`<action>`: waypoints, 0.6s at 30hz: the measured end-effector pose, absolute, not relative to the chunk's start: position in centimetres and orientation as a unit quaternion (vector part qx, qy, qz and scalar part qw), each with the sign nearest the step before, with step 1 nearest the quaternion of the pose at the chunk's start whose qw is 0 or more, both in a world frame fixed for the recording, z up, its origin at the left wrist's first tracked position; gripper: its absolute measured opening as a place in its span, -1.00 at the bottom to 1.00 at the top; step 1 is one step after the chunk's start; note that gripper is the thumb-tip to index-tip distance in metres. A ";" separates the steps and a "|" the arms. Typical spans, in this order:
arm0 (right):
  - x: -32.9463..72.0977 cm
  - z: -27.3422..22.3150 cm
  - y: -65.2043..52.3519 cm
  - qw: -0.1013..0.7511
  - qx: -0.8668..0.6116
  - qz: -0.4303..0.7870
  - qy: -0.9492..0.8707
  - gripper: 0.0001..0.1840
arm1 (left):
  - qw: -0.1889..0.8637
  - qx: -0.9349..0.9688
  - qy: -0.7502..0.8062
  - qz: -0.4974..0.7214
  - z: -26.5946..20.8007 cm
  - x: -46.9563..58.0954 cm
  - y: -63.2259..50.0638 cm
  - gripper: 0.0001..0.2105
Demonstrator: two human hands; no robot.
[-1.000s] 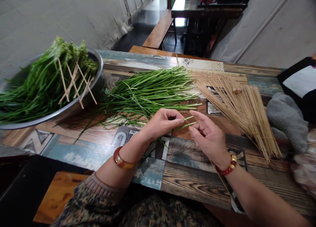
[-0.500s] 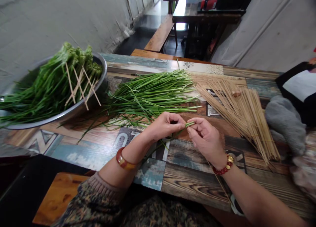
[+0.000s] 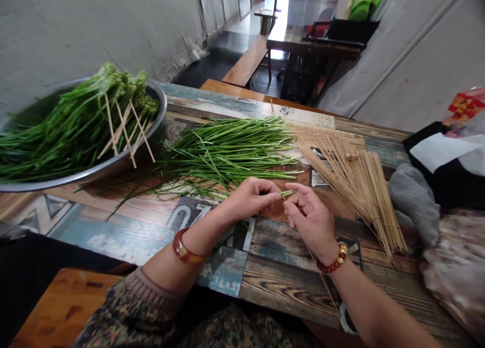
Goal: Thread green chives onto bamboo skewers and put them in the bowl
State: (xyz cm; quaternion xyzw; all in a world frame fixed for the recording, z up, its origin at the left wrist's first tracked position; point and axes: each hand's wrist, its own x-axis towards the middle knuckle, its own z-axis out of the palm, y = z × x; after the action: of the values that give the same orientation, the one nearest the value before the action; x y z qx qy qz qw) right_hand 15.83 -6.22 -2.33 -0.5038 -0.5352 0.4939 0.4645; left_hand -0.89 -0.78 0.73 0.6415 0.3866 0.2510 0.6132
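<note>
While the left hand pinches slender green vegetable stalks between thumb and fingers, the right hand, its fingers loosely curled, grasps a thin tan wooden skewer slanting beneath its wrist toward the near edge of the patchwork-patterned table. The held stalks' ends project just past the left fingertips, between the hands; their remaining length is largely hidden. A loose heap of long green stalks lies beyond, toward the table's far edge. A fanned bundle of tan wooden skewers lies toward the right edge; a round silver metal bowl of leafy greens stands at the far left corner. Assessment: the stalks should be light, pliable, possibly slippery and easily bruised; grip near the firmer ends. The skewer should be light and stiff; hold its shaft, clear of the tip.
</note>
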 end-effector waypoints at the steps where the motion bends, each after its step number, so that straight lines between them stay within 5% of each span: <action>1: 15.8 -2.4 -6.3 0.461 -0.507 0.490 -0.538 -0.68 | 0.612 0.642 0.388 0.251 0.8 -0.9 -0.8 -0.74; 18: 15.2 -2.9 -6.2 0.473 -0.507 0.528 -0.489 -0.82 | 0.617 0.644 0.400 0.214 0.9 -0.8 -0.6 -0.75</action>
State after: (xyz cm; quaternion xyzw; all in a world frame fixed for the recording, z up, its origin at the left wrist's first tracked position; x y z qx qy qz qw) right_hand 15.20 -6.21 -2.95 -0.5074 -0.4895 0.5280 0.4735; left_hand -0.79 -0.64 0.88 0.6435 0.3995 0.2143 0.6167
